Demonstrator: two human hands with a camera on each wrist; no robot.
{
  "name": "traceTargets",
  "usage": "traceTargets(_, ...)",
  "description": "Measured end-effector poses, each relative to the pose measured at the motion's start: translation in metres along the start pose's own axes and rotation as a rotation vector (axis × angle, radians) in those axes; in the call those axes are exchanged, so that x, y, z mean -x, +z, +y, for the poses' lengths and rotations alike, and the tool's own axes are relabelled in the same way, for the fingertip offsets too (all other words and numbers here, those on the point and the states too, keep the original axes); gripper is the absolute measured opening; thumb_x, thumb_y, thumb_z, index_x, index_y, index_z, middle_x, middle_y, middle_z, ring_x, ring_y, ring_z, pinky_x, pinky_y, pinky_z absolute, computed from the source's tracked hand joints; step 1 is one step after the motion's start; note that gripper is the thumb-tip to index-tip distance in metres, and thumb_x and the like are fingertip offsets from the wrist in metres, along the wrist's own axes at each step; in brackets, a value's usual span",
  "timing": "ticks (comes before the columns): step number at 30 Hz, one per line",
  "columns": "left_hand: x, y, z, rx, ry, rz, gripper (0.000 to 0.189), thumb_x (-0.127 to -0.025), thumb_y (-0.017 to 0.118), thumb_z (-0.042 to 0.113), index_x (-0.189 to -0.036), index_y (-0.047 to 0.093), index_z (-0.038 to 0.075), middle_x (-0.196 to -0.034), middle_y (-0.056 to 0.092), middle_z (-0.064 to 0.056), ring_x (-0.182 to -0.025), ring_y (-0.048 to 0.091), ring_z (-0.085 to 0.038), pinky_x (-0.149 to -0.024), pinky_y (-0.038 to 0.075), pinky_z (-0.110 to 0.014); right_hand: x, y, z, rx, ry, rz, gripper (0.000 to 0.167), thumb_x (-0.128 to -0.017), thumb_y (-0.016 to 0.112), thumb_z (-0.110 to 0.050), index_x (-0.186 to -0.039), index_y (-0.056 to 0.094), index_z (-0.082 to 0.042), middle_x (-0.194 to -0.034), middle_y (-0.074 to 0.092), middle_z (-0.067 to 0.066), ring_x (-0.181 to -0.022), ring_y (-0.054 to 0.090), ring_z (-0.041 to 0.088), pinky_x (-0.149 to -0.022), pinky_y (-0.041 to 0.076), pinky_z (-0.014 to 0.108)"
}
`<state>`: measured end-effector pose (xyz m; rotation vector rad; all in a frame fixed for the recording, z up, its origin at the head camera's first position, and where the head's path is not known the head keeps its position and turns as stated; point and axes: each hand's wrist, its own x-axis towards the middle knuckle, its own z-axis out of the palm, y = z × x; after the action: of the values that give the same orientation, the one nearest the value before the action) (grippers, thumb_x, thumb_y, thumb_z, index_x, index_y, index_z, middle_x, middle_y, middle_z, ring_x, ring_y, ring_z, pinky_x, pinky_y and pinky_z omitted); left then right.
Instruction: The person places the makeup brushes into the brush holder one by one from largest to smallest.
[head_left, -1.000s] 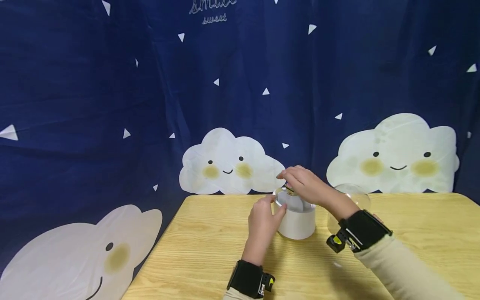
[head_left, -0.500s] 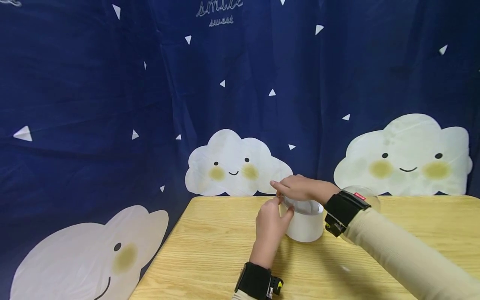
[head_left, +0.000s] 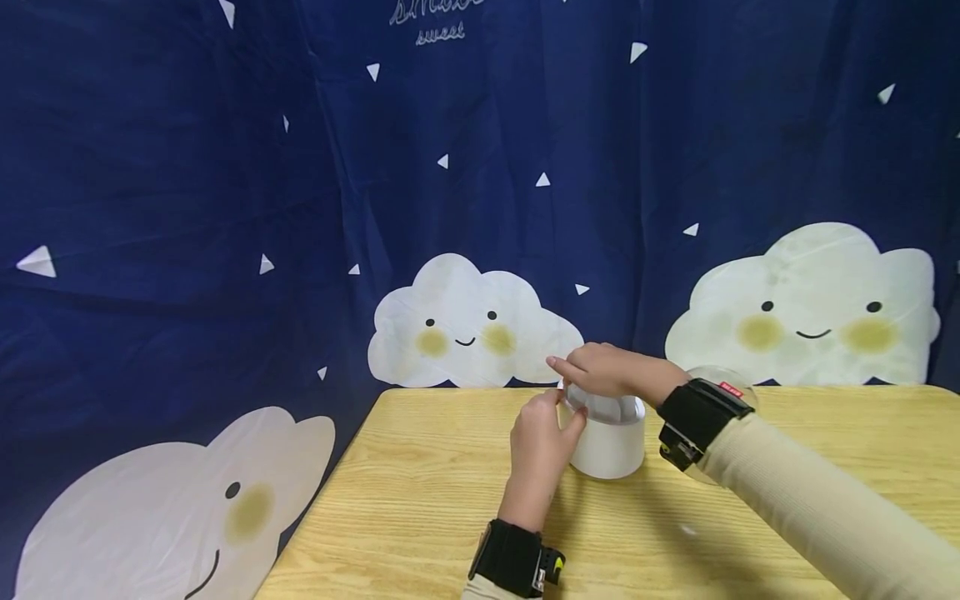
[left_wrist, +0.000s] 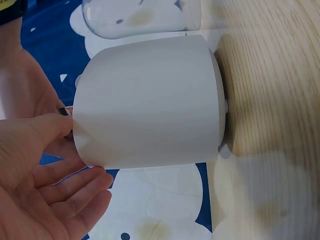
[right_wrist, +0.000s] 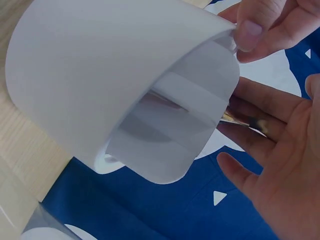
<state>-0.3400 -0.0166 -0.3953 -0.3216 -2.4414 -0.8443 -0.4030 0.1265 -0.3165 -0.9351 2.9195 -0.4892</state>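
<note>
A white round brush holder (head_left: 609, 450) with dividers inside its open top stands on the table. My left hand (head_left: 542, 437) pinches its rim on the left, thumb and forefinger at the edge. Over the opening, my right hand (head_left: 611, 369) reaches across from the right. In the right wrist view its fingers hold what looks like a slim makeup brush, whose gold part (right_wrist: 233, 118) shows between them. A thin pointed shaft (right_wrist: 170, 101) shows inside among the dividers (right_wrist: 197, 85). From the head, the right hand hides the brush.
A clear dome cover (left_wrist: 145, 20) stands on the table just right of the holder, partly behind my right wrist. The wooden table (head_left: 420, 492) ends at a dark blue curtain (head_left: 465, 217) printed with clouds and triangles.
Over the first half second my right hand has lowered toward the holder's opening, and the gold part seen under it from the head is now hidden. My left hand still grips the rim.
</note>
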Motion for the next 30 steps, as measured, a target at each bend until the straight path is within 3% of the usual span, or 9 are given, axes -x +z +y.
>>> traceTargets(8, 0.000, 0.000, -0.001, 0.017, 0.012, 0.001, 0.033, -0.087, 0.078, 0.029, -0.111, 0.075, 0.005, -0.105, 0.075, -0.008, -0.095, 0.073, -0.024, -0.072, 0.059, -0.037, 0.004, -0.001, 0.001, 0.014, 0.024, -0.006, 0.061, -0.111, 0.029, -0.044, -0.111, 0.075, -0.004, -0.105, 0.073, 0.007, -0.095, 0.067, 0.020, -0.092, 0.052, 0.048)
traceTargets(18, -0.002, 0.000, -0.007, 0.092, 0.067, -0.085, 0.024, -0.090, 0.075, 0.025, -0.107, 0.076, 0.007, -0.106, 0.076, -0.006, -0.100, 0.071, -0.022, -0.080, 0.058, -0.033, 0.007, 0.001, 0.005, -0.021, -0.009, 0.002, 0.059, -0.111, 0.030, -0.041, -0.108, 0.075, -0.004, -0.108, 0.074, 0.008, -0.103, 0.068, 0.025, -0.096, 0.051, 0.050)
traceTargets(26, -0.003, 0.000, -0.009, 0.105, 0.120, -0.092, 0.014, -0.091, 0.074, 0.022, -0.099, 0.076, 0.010, -0.102, 0.076, -0.004, -0.098, 0.071, -0.020, -0.080, 0.056, -0.030, 0.009, 0.002, 0.010, -0.065, -0.066, 0.028, 0.056, -0.112, 0.031, -0.036, -0.091, 0.076, -0.010, -0.103, 0.075, 0.005, -0.098, 0.069, 0.024, -0.091, 0.053, 0.047)
traceTargets(30, -0.003, 0.000, -0.009, 0.119, 0.122, -0.098, 0.013, -0.091, 0.074, 0.021, -0.098, 0.075, 0.010, -0.102, 0.075, -0.005, -0.099, 0.071, -0.021, -0.080, 0.056, -0.030, 0.010, 0.003, 0.013, -0.078, -0.072, 0.041, 0.056, -0.112, 0.031, -0.037, -0.096, 0.076, -0.009, -0.104, 0.075, 0.006, -0.099, 0.069, 0.024, -0.092, 0.053, 0.048)
